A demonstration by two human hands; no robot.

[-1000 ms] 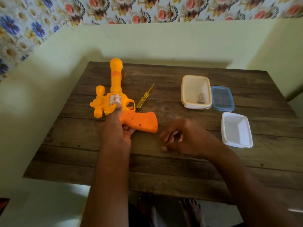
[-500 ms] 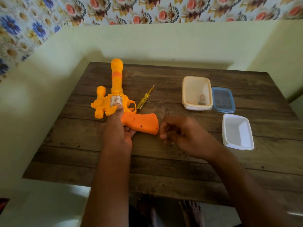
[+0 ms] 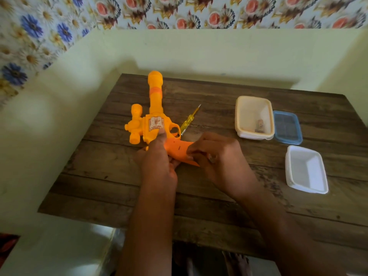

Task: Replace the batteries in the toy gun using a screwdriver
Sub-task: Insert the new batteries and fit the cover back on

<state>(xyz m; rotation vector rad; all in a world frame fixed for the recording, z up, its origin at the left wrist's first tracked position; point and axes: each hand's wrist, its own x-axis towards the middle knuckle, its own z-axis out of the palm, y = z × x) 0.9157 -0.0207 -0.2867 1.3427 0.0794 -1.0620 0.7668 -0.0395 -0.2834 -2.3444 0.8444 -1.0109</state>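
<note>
The left hand [image 3: 159, 162] grips an orange toy gun [image 3: 157, 124] at the join of body and handle, thumb pressed up onto the sticker on its side, pinning the toy flat on a wooden table [image 3: 199, 206]. The right hand [image 3: 217, 156] has its fingertips closed on the rear end of the handle; whether they pinch a small part such as a screw, or only the handle's edge, cannot be told from this view.

The gun lies in the centre of the frame, barrel pointing toward the top. A yellow screwdriver [image 3: 188, 123] lies untouched on the table just right of the trigger guard. Toward the right of the frame sit a cream tub [image 3: 241, 116] with a small object inside, a blue lid [image 3: 287, 127] touching its right side, and below them an empty white tub [image 3: 318, 186].

The work appears to be at the battery cover on the handle. To do this well, the left hand should keep the toy from rocking while the right works slowly and squarely. Any loose screw is tiny and could roll off, so it belongs in a tub at once.
</note>
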